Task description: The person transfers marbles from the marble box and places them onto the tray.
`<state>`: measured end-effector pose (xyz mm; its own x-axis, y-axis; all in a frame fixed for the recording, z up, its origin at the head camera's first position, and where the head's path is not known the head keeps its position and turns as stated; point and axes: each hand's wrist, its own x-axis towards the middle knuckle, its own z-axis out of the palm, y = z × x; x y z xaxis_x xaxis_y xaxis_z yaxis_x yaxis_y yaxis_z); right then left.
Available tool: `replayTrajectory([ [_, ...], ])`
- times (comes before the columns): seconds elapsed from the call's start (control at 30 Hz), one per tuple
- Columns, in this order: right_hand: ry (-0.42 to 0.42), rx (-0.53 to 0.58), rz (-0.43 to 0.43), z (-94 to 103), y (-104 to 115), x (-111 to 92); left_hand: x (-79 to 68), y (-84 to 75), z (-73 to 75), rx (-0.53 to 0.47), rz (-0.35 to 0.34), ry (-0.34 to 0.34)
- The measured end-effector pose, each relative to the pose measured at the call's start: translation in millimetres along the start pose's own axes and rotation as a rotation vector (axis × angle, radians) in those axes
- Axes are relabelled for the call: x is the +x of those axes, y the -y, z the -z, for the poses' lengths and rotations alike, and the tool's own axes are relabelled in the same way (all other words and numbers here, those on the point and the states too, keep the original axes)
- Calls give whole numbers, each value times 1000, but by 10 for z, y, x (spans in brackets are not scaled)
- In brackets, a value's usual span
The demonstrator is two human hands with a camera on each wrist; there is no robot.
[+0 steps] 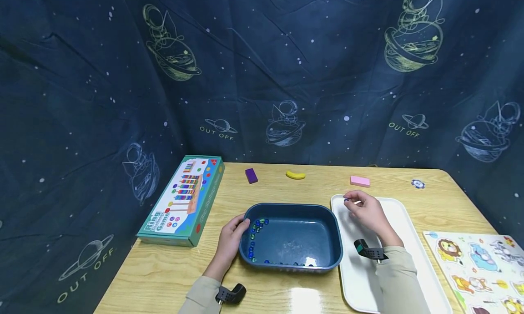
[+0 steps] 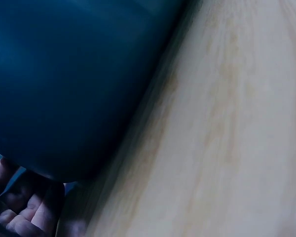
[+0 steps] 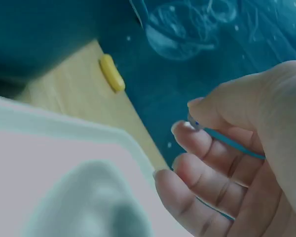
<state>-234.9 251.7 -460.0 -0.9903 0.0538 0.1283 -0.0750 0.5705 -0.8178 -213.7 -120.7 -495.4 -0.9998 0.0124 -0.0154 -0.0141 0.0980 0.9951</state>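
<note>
A dark blue rectangular basin stands mid-table. Glass marbles, blue and green, line its left side and near edge. My left hand grips the left rim, thumb over the edge; in the left wrist view its curled fingers show beside the basin wall. Over the far left corner of a white tray, my right hand pinches a small blue marble between thumb and forefinger. In the right wrist view that marble is mostly hidden by the fingertips.
A ring game box lies at the left. Along the back are a purple block, a yellow banana-shaped piece, a pink block and a poker chip. An animal picture board lies right of the tray.
</note>
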Motion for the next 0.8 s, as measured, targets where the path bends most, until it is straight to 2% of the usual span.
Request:
replayTrajectory([
  [0.2, -24, -31, -67, -14, -211, 13, 33, 110, -12, 37, -28, -30],
  [0.37, -45, -98, -66, -97, -315, 26, 32, 99, -12, 36, -22, -28],
  [0.6, -133, -248, 27, -202, -323, 43, -31, -55, -10, 21, -1, 1],
  [0.8, -175, -296, 56, -264, -334, 51, -116, -215, -32, 41, -3, -1],
])
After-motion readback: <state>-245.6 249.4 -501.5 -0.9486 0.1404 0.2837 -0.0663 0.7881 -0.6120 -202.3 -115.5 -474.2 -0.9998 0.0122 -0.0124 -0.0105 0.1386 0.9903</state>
